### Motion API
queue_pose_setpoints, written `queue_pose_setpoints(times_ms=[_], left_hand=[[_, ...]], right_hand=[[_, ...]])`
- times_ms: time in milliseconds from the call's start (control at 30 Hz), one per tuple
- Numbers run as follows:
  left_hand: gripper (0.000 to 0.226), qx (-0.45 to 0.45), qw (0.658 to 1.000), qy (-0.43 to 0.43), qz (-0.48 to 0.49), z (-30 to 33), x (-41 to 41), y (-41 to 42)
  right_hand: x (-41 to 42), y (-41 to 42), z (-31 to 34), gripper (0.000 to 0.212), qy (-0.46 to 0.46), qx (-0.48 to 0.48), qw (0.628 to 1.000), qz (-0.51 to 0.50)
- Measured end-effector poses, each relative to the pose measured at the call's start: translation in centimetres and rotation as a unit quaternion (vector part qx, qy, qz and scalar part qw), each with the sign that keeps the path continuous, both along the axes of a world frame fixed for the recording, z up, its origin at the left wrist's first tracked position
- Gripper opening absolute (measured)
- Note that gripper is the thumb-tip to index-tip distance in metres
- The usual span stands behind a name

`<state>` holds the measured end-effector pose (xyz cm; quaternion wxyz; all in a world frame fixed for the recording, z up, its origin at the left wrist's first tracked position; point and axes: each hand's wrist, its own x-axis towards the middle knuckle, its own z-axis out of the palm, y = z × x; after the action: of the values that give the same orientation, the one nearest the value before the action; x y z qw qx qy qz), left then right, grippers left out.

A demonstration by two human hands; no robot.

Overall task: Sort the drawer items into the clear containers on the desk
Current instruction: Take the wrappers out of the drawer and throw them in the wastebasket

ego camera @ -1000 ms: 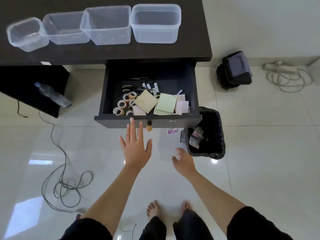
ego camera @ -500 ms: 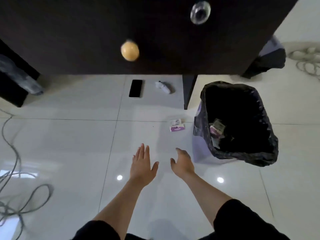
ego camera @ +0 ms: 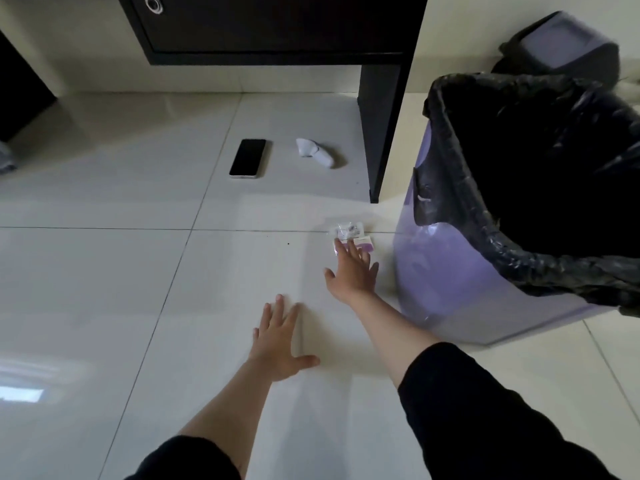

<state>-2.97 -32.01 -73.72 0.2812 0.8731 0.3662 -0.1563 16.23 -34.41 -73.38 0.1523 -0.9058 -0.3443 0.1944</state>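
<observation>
A small white-and-purple packet (ego camera: 353,237) lies on the white tiled floor beside the bin. My right hand (ego camera: 351,271) stretches out flat with straight fingers, its fingertips at the packet's near edge. My left hand (ego camera: 278,344) is spread flat, palm down, low over the floor and holds nothing. The dark drawer front (ego camera: 263,26) with its round lock (ego camera: 153,2) hangs above at the top of the view. The drawer's contents and the clear containers are out of sight.
A purple bin (ego camera: 450,296) lined with a black bag stands at the right, close to my right hand. The dark desk leg (ego camera: 381,133) stands behind the packet. A black phone (ego camera: 248,158) and a crumpled white scrap (ego camera: 315,152) lie under the desk.
The view dropped from above the open drawer to near the floor. My right hand reached forward to the packet by the bin. My left hand lowered toward the floor.
</observation>
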Motion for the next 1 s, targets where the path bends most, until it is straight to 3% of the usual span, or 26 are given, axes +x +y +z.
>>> queue_pose_setpoints(times_ms=[133,233,333,500,600,767,1000], left_hand=[[0.114,-0.001,0.999,-0.03,0.016,-0.8,-0.4,0.2],[0.115,-0.001,0.999,-0.032,0.024,-0.8,-0.3,0.2],[0.115,0.003,0.999,-0.032,0.029,-0.7,-0.2,0.1],[0.114,0.017,0.999,-0.021,0.03,-0.6,-0.2,0.0],[0.108,0.021,0.999,0.003,0.026,0.6,-0.2,-0.3],[0.084,0.015,0.998,0.004,0.063,9.2,-0.2,-2.9],[0.052,0.02,0.99,-0.063,0.125,29.4,-3.3,-7.0]], right_hand=[[0.0,0.3,-1.2,0.063,-0.03,-0.01,0.999,-0.013],[-0.9,-0.4,-1.8,0.039,-0.08,0.016,0.996,-0.044],[-1.7,-1.2,-2.2,0.031,-0.082,0.048,0.992,-0.084],[-2.0,-2.9,-2.2,0.046,-0.125,-0.022,0.991,0.049],[-2.2,-4.0,-0.7,0.039,-0.127,-0.021,0.99,0.053],[-5.4,-6.6,7.4,0.026,-0.06,0.016,0.998,-0.002],[-9.7,-13.5,24.9,0.02,0.086,0.07,0.992,-0.057]])
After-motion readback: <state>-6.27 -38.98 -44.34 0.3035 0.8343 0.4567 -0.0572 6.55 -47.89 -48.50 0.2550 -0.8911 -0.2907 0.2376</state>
